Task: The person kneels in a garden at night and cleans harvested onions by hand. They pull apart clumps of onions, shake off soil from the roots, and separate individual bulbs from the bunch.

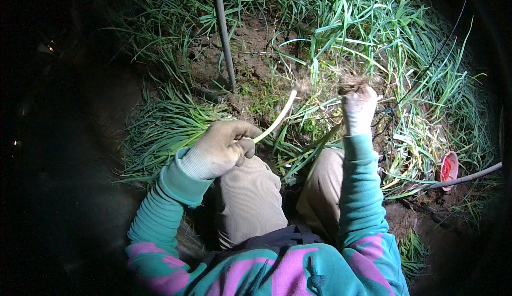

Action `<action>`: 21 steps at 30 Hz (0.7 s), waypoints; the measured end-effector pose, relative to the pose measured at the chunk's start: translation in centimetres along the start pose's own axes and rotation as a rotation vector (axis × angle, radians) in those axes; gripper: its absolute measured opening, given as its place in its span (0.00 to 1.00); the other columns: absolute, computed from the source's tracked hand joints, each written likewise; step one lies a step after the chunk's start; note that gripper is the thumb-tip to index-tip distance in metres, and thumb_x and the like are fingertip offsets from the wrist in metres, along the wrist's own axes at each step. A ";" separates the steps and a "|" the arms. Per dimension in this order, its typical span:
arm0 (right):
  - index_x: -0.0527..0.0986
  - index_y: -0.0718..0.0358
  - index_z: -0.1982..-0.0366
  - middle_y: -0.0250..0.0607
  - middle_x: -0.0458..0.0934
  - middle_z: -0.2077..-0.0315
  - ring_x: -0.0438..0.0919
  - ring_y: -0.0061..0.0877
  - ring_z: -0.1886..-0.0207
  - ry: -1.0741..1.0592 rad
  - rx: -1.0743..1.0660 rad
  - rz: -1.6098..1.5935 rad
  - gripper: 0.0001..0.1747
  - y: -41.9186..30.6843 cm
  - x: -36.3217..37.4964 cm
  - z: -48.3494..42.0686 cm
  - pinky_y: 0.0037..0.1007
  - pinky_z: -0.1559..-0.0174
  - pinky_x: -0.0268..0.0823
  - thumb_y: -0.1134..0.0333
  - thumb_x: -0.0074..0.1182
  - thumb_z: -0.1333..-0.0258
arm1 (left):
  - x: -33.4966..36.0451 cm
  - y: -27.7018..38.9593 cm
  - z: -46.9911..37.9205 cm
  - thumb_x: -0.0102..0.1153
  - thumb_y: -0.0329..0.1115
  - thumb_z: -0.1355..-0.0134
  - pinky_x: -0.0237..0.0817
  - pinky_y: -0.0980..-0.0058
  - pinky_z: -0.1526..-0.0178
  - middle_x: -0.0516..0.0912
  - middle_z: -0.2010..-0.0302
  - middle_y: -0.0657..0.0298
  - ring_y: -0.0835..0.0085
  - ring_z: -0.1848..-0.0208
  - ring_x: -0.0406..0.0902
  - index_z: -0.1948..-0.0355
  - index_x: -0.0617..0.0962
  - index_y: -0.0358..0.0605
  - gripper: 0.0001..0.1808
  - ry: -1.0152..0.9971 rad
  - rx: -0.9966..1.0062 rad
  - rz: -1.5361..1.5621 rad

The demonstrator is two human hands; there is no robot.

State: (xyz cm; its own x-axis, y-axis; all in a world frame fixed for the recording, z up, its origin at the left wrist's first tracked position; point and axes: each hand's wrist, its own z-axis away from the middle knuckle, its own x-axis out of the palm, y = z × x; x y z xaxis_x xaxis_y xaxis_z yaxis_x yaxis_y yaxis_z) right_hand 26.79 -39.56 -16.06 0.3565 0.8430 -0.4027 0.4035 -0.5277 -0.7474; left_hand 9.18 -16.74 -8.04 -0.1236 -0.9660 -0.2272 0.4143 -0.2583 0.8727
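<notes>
Both my hands wear soiled, pale work gloves. Between the thumb and fingers of my left hand (230, 146) is the pale stalk of a leek-like plant (277, 123), its roots pointing up and away from me. My right hand (359, 104) is closed on a rooted plant bunch (354, 83); brown roots stick out above the fist and green leaves trail below it. A pile of green leafy plants (168, 132) lies beside my left hand, towards the upper left.
A thin upright pole (223, 35) stands in the soil ahead. Long green leaves (416, 47) cover the ground at the upper right. A pink dish-like object (449, 170) with something red in it lies at the right by a curved rod (472, 179). A dark cord (438, 55) slants above the leaves.
</notes>
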 end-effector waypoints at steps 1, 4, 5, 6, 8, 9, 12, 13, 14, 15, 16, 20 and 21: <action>0.76 0.63 0.81 0.42 0.74 0.86 0.73 0.30 0.84 -0.067 -0.271 0.080 0.10 0.4 -0.3 -0.2 0.29 0.78 0.63 0.70 0.51 0.48 | -0.5 -0.1 -0.1 0.52 0.31 0.38 0.60 0.85 0.73 0.76 0.74 0.64 0.84 0.77 0.67 0.51 0.73 0.30 0.17 -0.069 0.060 0.086; 0.76 0.64 0.77 0.31 0.71 0.87 0.67 0.13 0.84 -0.536 0.398 -0.645 0.10 -0.2 -0.4 1.9 0.21 0.81 0.56 0.65 0.57 0.48 | -0.8 -0.9 -1.1 0.63 0.53 0.45 0.52 0.87 0.75 0.72 0.78 0.67 0.85 0.78 0.62 0.49 0.69 0.30 0.36 -0.163 0.093 0.270; 0.76 0.64 0.69 0.28 0.71 0.85 0.66 0.12 0.84 -0.600 0.723 -0.908 0.14 -0.9 0.0 2.9 0.18 0.82 0.54 0.59 0.59 0.46 | -0.8 -1.1 -1.5 0.64 0.56 0.47 0.50 0.87 0.75 0.71 0.78 0.68 0.85 0.79 0.60 0.50 0.69 0.30 0.39 -0.203 0.126 0.300; 0.75 0.64 0.64 0.24 0.70 0.84 0.66 0.11 0.83 -0.697 0.679 -1.057 0.17 -1.6 0.3 3.2 0.16 0.82 0.53 0.56 0.59 0.44 | -0.9 -1.3 -1.7 0.65 0.58 0.50 0.49 0.87 0.76 0.70 0.78 0.69 0.85 0.79 0.59 0.50 0.68 0.30 0.42 -0.247 0.166 0.337; 0.76 0.63 0.65 0.23 0.69 0.83 0.64 0.10 0.84 -0.669 0.795 -1.205 0.13 -3.3 0.4 3.9 0.15 0.82 0.52 0.61 0.59 0.44 | -0.8 -1.5 -2.0 0.65 0.58 0.50 0.46 0.87 0.76 0.66 0.78 0.72 0.85 0.80 0.56 0.49 0.67 0.31 0.42 -0.336 0.221 0.435; 0.76 0.63 0.65 0.23 0.68 0.83 0.63 0.09 0.84 -0.681 0.756 -1.329 0.12 -4.1 0.5 4.2 0.15 0.82 0.52 0.62 0.59 0.44 | -0.7 -1.4 -2.1 0.65 0.58 0.49 0.46 0.87 0.76 0.67 0.77 0.71 0.86 0.79 0.56 0.49 0.67 0.31 0.42 -0.343 0.208 0.426; 0.77 0.64 0.64 0.26 0.73 0.81 0.64 0.09 0.83 -0.625 0.537 -1.146 0.11 -6.0 0.7 4.3 0.14 0.82 0.52 0.64 0.59 0.44 | -0.3 -1.2 -2.1 0.62 0.54 0.45 0.49 0.87 0.76 0.71 0.75 0.69 0.86 0.79 0.58 0.48 0.66 0.31 0.38 -0.198 0.105 0.372; 0.77 0.64 0.64 0.27 0.74 0.80 0.64 0.09 0.83 -0.631 0.623 -1.199 0.11 -6.4 0.8 4.2 0.14 0.82 0.52 0.65 0.59 0.44 | -0.2 -1.0 -2.2 0.60 0.52 0.43 0.49 0.87 0.77 0.71 0.75 0.68 0.87 0.79 0.58 0.48 0.66 0.31 0.35 -0.244 0.214 0.420; 0.77 0.66 0.64 0.29 0.76 0.78 0.65 0.11 0.81 -0.682 0.559 -1.087 0.10 -6.5 0.8 4.0 0.15 0.80 0.54 0.66 0.59 0.45 | -0.1 -0.9 -2.3 0.59 0.50 0.41 0.50 0.88 0.77 0.72 0.75 0.67 0.87 0.80 0.58 0.48 0.66 0.32 0.33 -0.240 0.255 0.461; 0.78 0.66 0.64 0.30 0.77 0.77 0.67 0.12 0.78 -0.650 0.227 -0.876 0.09 -6.6 0.8 3.7 0.16 0.76 0.58 0.68 0.58 0.45 | 0.1 -0.8 -2.4 0.57 0.48 0.39 0.50 0.88 0.78 0.72 0.74 0.67 0.87 0.80 0.58 0.47 0.66 0.32 0.30 -0.232 0.294 0.504; 0.78 0.67 0.65 0.31 0.78 0.75 0.70 0.13 0.75 -0.565 0.018 -0.724 0.08 -6.6 0.7 3.6 0.18 0.72 0.61 0.70 0.58 0.46 | -0.2 -0.6 -2.4 0.49 0.42 0.33 0.48 0.89 0.81 0.73 0.75 0.66 0.88 0.84 0.56 0.45 0.66 0.36 0.22 -0.256 0.248 0.513; 0.79 0.65 0.69 0.33 0.79 0.74 0.73 0.14 0.73 -0.143 0.498 -0.959 0.05 -6.4 -0.5 2.1 0.18 0.69 0.64 0.70 0.57 0.45 | -0.7 -0.4 -2.6 0.42 0.36 0.31 0.42 0.88 0.86 0.72 0.76 0.65 0.89 0.87 0.51 0.44 0.66 0.40 0.17 -0.205 0.314 0.466; 0.79 0.65 0.71 0.32 0.79 0.75 0.73 0.14 0.75 -0.024 0.589 -0.987 0.05 -6.5 -0.8 2.1 0.18 0.71 0.64 0.69 0.57 0.44 | -0.7 -0.5 -2.5 0.42 0.36 0.31 0.42 0.88 0.86 0.72 0.76 0.65 0.89 0.87 0.51 0.44 0.66 0.40 0.18 -0.194 0.311 0.508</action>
State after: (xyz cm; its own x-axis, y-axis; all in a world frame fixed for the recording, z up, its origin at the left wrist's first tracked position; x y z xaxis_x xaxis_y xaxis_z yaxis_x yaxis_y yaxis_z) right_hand 22.14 -36.54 -11.95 0.0854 0.8673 0.4904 0.0396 0.4889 -0.8715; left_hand 11.36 -15.95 -9.39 -0.1537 -0.9393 0.3067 0.1861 0.2773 0.9426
